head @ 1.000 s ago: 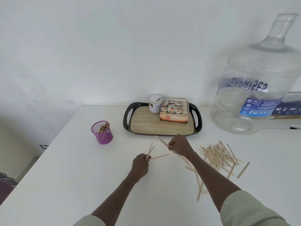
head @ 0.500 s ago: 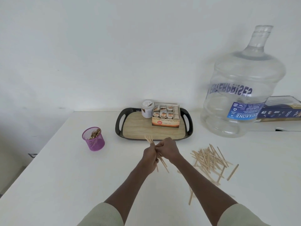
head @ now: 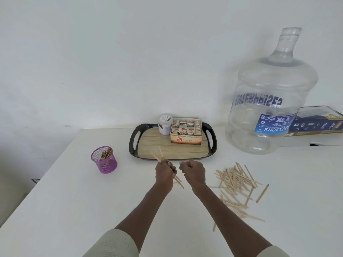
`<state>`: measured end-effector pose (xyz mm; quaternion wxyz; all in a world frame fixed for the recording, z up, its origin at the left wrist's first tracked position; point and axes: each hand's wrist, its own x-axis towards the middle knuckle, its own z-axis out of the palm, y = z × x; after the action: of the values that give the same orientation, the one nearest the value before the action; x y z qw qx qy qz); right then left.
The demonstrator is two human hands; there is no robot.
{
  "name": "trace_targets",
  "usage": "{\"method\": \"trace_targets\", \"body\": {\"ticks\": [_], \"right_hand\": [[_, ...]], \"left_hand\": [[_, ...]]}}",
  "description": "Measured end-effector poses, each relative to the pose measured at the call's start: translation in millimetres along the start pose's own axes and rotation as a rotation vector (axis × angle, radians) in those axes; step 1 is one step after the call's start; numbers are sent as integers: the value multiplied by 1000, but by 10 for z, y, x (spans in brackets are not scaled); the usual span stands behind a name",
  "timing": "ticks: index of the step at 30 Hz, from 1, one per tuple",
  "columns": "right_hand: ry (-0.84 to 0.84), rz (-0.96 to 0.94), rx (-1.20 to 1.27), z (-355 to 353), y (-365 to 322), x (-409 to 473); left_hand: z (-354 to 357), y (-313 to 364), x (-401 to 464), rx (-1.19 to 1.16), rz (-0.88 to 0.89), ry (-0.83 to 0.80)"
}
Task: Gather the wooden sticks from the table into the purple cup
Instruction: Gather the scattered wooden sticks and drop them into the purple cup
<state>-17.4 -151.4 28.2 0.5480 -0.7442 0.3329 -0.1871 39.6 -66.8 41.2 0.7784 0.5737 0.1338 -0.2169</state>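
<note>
1. With a small bundle of sticks [head: 168,168] clamped in the left hand [head: 164,173], fingers curled round the middle of the bundle; upper ends fanning up and away over the near rim of the tray [head: 134,145], lower ends slanting down and to the right toward the worktop [head: 65,201].
2. Long axis of that bundle: a diagonal from far-left to near-right, not upright.
3. Right hand [head: 192,173] just beside the left, fingers curled, apparently holding nothing; hard to tell for sure from behind.
4. Purple cup [head: 104,160] off to the left of the left grip, a little farther back, well apart from it; upright, mouth open, already holding sticks that lean against its far wall.
5. Left hand clearly the nearer to the cup; likely next a carry leftward, bundle tipped toward upright for the mouth.
6. Loose pile of sticks [head: 237,184] to the right of the right hand, criss-crossed, mostly running far-left to near-right; much left to gather.
</note>
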Motion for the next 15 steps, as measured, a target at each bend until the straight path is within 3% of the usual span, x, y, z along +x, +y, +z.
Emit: {"method": "trace_targets", "body": {"ticks": [3,6,10,15], "right_hand": [[-58,354,310,20,70,-3],[-211,553,634,30,67,-78],[-404,647,1099,14,-80,-175],[-487,623,1274,67,-269,-171]], "left_hand": [[47,30,-78,24,63,-2],[112,38,-188,79,172,-29],[168,16,-361,157,352,-99],[150,74,-491,233,425,-96]]}}
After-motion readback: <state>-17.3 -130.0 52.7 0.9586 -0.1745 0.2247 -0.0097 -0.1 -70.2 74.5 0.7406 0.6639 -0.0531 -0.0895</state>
